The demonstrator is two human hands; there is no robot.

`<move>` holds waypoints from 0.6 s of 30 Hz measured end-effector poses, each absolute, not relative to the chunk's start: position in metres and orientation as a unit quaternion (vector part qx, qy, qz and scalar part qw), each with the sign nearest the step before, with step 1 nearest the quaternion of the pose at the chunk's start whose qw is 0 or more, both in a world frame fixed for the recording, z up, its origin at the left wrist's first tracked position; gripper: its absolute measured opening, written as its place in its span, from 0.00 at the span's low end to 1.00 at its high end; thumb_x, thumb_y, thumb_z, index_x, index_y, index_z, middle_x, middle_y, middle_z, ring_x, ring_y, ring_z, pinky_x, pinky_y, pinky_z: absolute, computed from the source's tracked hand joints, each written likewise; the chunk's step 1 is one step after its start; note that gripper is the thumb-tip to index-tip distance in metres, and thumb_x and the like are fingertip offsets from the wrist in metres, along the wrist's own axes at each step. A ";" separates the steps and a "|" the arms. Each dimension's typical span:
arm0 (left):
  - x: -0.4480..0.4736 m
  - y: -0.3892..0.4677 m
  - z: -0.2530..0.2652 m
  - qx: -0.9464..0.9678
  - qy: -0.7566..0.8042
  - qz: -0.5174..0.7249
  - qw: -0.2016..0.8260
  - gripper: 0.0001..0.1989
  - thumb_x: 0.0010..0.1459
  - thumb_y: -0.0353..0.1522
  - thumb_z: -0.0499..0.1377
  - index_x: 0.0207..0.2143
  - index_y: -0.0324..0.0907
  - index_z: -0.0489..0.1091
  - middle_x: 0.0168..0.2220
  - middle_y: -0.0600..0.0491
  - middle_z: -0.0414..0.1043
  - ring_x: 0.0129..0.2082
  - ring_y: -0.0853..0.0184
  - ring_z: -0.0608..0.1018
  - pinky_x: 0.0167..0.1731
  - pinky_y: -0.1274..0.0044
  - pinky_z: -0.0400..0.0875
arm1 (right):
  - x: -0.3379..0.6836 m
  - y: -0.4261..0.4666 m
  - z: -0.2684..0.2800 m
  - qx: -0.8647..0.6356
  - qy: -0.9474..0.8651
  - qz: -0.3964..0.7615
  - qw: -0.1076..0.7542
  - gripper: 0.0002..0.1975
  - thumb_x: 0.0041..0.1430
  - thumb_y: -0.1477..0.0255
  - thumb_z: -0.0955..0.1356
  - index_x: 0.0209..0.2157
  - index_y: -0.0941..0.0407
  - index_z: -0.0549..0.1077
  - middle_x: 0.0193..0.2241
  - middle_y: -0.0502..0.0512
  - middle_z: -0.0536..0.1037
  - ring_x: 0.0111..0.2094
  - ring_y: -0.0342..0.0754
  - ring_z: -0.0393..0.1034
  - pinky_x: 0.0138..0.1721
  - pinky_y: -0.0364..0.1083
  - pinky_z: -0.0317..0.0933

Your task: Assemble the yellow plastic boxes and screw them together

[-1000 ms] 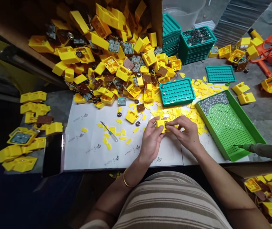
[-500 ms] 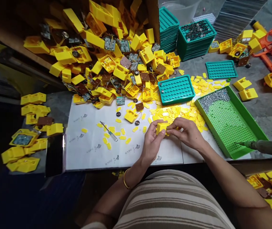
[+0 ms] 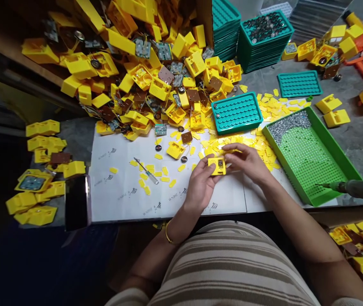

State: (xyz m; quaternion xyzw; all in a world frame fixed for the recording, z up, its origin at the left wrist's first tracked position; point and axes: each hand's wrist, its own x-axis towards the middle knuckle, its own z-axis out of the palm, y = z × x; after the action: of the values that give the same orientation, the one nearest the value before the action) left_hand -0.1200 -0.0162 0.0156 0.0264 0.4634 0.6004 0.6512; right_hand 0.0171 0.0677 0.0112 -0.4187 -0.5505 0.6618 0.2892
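My left hand [image 3: 200, 183] grips a small yellow plastic housing [image 3: 213, 166], with its holed face and a dark recess turned up. Just right of it is my right hand [image 3: 248, 162], fingers apart at the housing's edge; I cannot tell whether a fingertip touches it. Loose yellow plastic tabs [image 3: 265, 158] lie beyond and beside the hands. A teal tray with scalloped rows [image 3: 237, 114] stands behind them, with a couple of small round parts at its left end.
A heap of yellow housings [image 3: 162, 87] with circuit boards fills the back left. A screwdriver [image 3: 146, 171] lies on the white sheet, a phone [image 3: 77, 203] at its left. At right are a green basket of screws [image 3: 321, 165] and a power screwdriver [image 3: 359, 188]. Stacked teal trays [image 3: 262, 55] stand behind.
My right hand has loosened from its pinch at the housing and spread its fingers. The housing has turned in my left hand, so its holed face now shows. The view has shifted slightly.
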 end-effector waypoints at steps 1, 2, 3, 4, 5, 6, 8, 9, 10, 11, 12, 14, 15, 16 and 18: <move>-0.123 -0.015 0.015 0.020 0.461 0.598 0.655 0.12 0.52 0.27 0.62 0.41 0.41 0.68 0.45 0.48 0.75 0.50 0.58 0.77 0.53 0.63 0.69 | 0.021 0.067 0.011 -0.435 -0.555 0.633 0.319 0.17 0.51 0.59 0.72 0.38 0.56 0.75 0.31 0.52 0.75 0.28 0.43 0.70 0.28 0.45 0.69; -0.126 -0.015 0.015 0.017 0.459 0.595 0.659 0.12 0.53 0.27 0.61 0.41 0.40 0.67 0.44 0.48 0.75 0.51 0.57 0.76 0.53 0.63 0.69 | 0.026 0.064 0.012 -0.452 -0.564 0.595 0.352 0.15 0.53 0.60 0.72 0.37 0.55 0.75 0.31 0.52 0.75 0.28 0.43 0.70 0.27 0.44 0.68; -0.129 -0.015 0.014 0.018 0.458 0.592 0.663 0.11 0.53 0.27 0.60 0.40 0.40 0.67 0.44 0.47 0.75 0.52 0.57 0.76 0.53 0.63 0.70 | 0.033 0.059 0.012 -0.469 -0.573 0.552 0.383 0.12 0.55 0.61 0.71 0.36 0.55 0.75 0.30 0.52 0.75 0.27 0.43 0.70 0.26 0.44 0.68; -0.133 -0.016 0.013 0.023 0.459 0.591 0.663 0.10 0.54 0.27 0.60 0.40 0.40 0.67 0.43 0.47 0.75 0.52 0.56 0.76 0.52 0.63 0.70 | 0.042 0.051 0.012 -0.484 -0.579 0.508 0.414 0.10 0.56 0.62 0.70 0.35 0.54 0.76 0.29 0.52 0.75 0.25 0.42 0.69 0.25 0.44 0.67; -0.136 -0.017 0.012 0.032 0.461 0.590 0.662 0.09 0.55 0.27 0.59 0.40 0.40 0.68 0.44 0.47 0.75 0.52 0.56 0.76 0.53 0.64 0.70 | 0.051 0.040 0.011 -0.496 -0.581 0.467 0.445 0.09 0.58 0.63 0.70 0.35 0.54 0.75 0.27 0.52 0.75 0.24 0.43 0.69 0.24 0.44 0.66; -0.139 -0.019 0.011 0.043 0.464 0.590 0.659 0.09 0.55 0.27 0.59 0.40 0.41 0.68 0.45 0.47 0.75 0.53 0.56 0.75 0.53 0.64 0.70 | 0.060 0.026 0.010 -0.497 -0.587 0.432 0.470 0.07 0.59 0.64 0.68 0.35 0.53 0.75 0.26 0.52 0.75 0.23 0.43 0.69 0.24 0.45 0.66; -0.143 -0.023 0.009 0.060 0.477 0.586 0.652 0.08 0.56 0.28 0.58 0.40 0.41 0.68 0.47 0.47 0.74 0.55 0.56 0.74 0.53 0.64 0.70 | 0.077 -0.008 0.006 -0.478 -0.620 0.386 0.489 0.05 0.61 0.67 0.66 0.34 0.51 0.73 0.22 0.51 0.74 0.21 0.44 0.69 0.24 0.45 0.66; -0.145 -0.026 0.008 0.065 0.483 0.584 0.649 0.08 0.56 0.28 0.59 0.40 0.41 0.68 0.47 0.47 0.74 0.56 0.56 0.74 0.53 0.64 0.70 | 0.084 -0.026 0.003 -0.453 -0.654 0.383 0.469 0.05 0.61 0.69 0.65 0.33 0.51 0.73 0.21 0.51 0.74 0.22 0.44 0.70 0.24 0.45 0.65; -0.146 -0.029 0.008 0.070 0.488 0.583 0.646 0.08 0.56 0.28 0.59 0.40 0.41 0.69 0.48 0.47 0.74 0.56 0.56 0.73 0.53 0.64 0.70 | 0.090 -0.044 -0.001 -0.433 -0.686 0.393 0.433 0.05 0.60 0.71 0.65 0.32 0.51 0.74 0.21 0.51 0.75 0.22 0.45 0.70 0.23 0.45 0.65; -0.146 -0.031 0.008 0.075 0.490 0.583 0.644 0.08 0.56 0.28 0.59 0.40 0.41 0.69 0.48 0.47 0.74 0.56 0.56 0.73 0.54 0.64 0.70 | 0.095 -0.061 -0.005 -0.416 -0.720 0.399 0.385 0.06 0.59 0.72 0.65 0.32 0.51 0.75 0.23 0.52 0.77 0.23 0.46 0.72 0.24 0.46 0.67; -0.146 -0.034 0.008 0.079 0.491 0.583 0.642 0.08 0.55 0.28 0.60 0.40 0.42 0.69 0.48 0.47 0.74 0.57 0.56 0.73 0.54 0.63 0.70 | 0.099 -0.075 -0.011 -0.405 -0.752 0.398 0.334 0.08 0.59 0.73 0.64 0.34 0.51 0.76 0.27 0.54 0.79 0.27 0.48 0.75 0.27 0.47 0.69; -0.143 -0.039 0.010 0.088 0.490 0.585 0.640 0.09 0.55 0.28 0.60 0.40 0.42 0.69 0.47 0.48 0.74 0.57 0.56 0.73 0.54 0.63 0.70 | 0.105 -0.096 -0.022 -0.376 -0.795 0.401 0.257 0.11 0.60 0.73 0.63 0.38 0.51 0.77 0.36 0.57 0.80 0.38 0.51 0.76 0.38 0.51 0.72; -0.141 -0.041 0.011 0.093 0.487 0.585 0.641 0.09 0.56 0.28 0.59 0.40 0.42 0.69 0.47 0.48 0.75 0.57 0.56 0.72 0.54 0.63 0.70 | 0.108 -0.103 -0.026 -0.363 -0.809 0.402 0.230 0.12 0.61 0.73 0.62 0.40 0.51 0.76 0.39 0.58 0.80 0.43 0.52 0.75 0.43 0.53 0.71; -0.138 -0.043 0.013 0.099 0.484 0.585 0.643 0.09 0.56 0.28 0.59 0.41 0.42 0.69 0.47 0.47 0.74 0.57 0.55 0.72 0.54 0.63 0.70 | 0.110 -0.108 -0.030 -0.362 -0.816 0.401 0.205 0.13 0.62 0.73 0.61 0.42 0.51 0.76 0.41 0.59 0.79 0.46 0.52 0.73 0.48 0.55 0.69; -0.132 -0.048 0.016 0.110 0.475 0.584 0.649 0.09 0.56 0.27 0.58 0.41 0.41 0.69 0.48 0.47 0.74 0.57 0.55 0.72 0.53 0.63 0.71 | 0.111 -0.112 -0.036 -0.392 -0.828 0.381 0.125 0.16 0.64 0.72 0.59 0.48 0.55 0.73 0.45 0.62 0.77 0.48 0.55 0.71 0.51 0.57 0.66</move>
State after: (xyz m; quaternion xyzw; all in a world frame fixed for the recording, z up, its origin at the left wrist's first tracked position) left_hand -0.1316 -0.0483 0.0160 0.1099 0.4755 0.5837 0.6490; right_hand 0.1111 -0.1120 -0.0356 -0.3923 -0.8279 0.3811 0.1246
